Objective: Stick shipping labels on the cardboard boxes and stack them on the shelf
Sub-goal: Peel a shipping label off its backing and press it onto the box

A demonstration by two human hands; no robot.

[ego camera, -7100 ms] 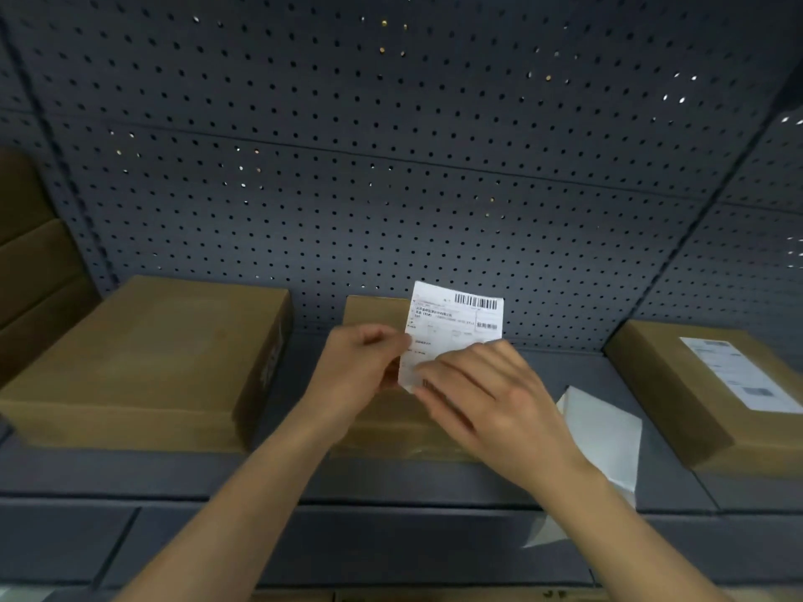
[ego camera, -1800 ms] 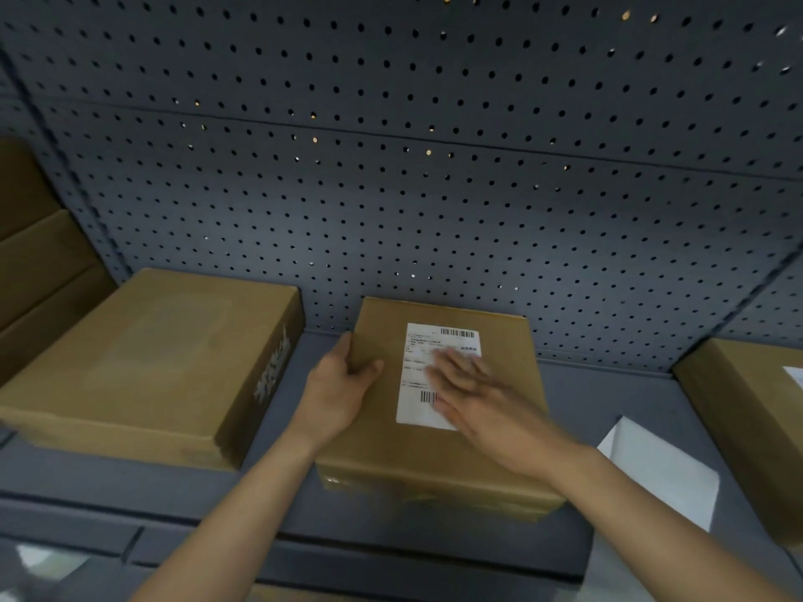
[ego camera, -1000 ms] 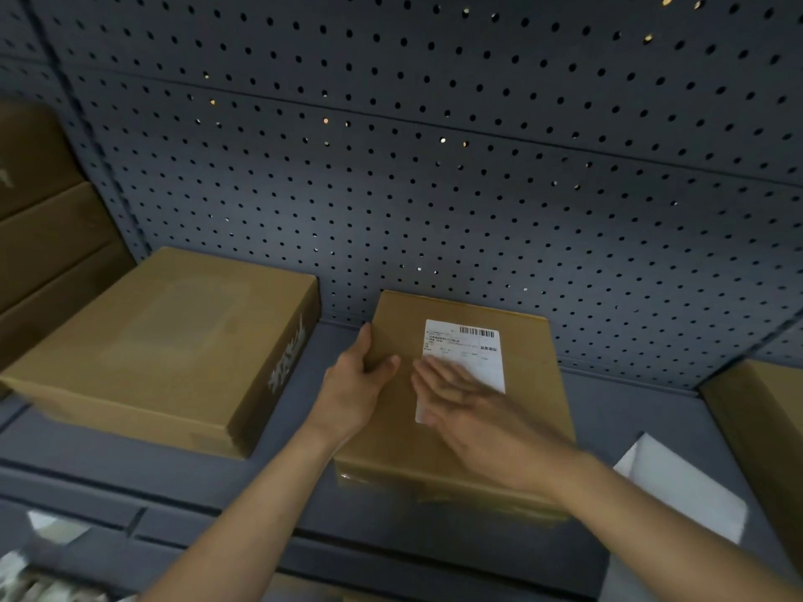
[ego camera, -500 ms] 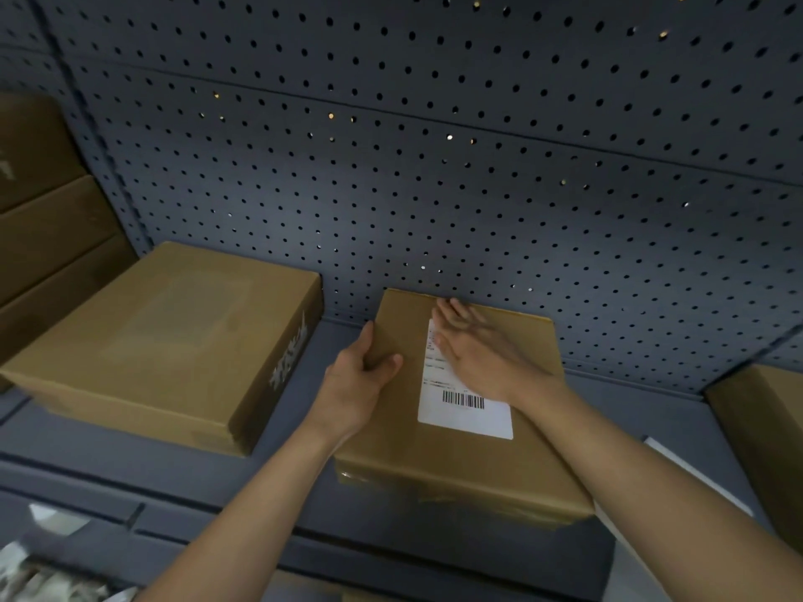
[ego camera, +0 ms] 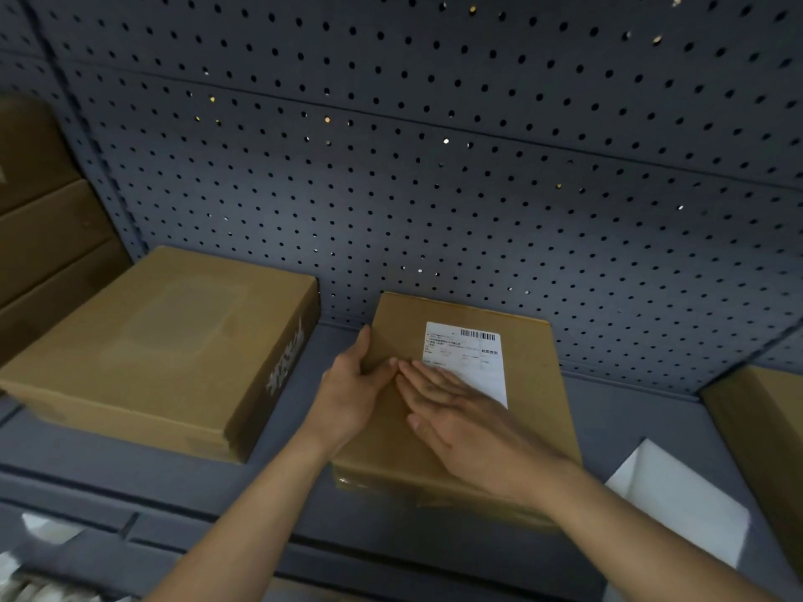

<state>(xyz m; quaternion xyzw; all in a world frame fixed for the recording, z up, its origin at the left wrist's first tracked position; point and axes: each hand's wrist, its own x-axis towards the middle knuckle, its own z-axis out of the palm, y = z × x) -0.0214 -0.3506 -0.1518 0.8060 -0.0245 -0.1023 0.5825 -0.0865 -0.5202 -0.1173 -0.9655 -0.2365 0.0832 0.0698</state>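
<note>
Left hand (ego camera: 352,397) fingers curled round box (ego camera: 536,410) left edge; right hand (ego camera: 460,417) fingers straight, flat on shipping label (ego camera: 471,362). Box sits on shelf (ego camera: 617,414). Risk: uneven pressing leaves creases, lifted far corner beyond fingertips.

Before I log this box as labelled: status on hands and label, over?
Left hand holds middle box edge. Right hand flat, pressing label down. White sheet clear, off right.

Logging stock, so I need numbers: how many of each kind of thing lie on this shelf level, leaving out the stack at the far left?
Cardboard boxes: 3 (large box, labelled box, box at the right edge)
Shipping labels: 1
White sheets: 1
Total: 5
</note>
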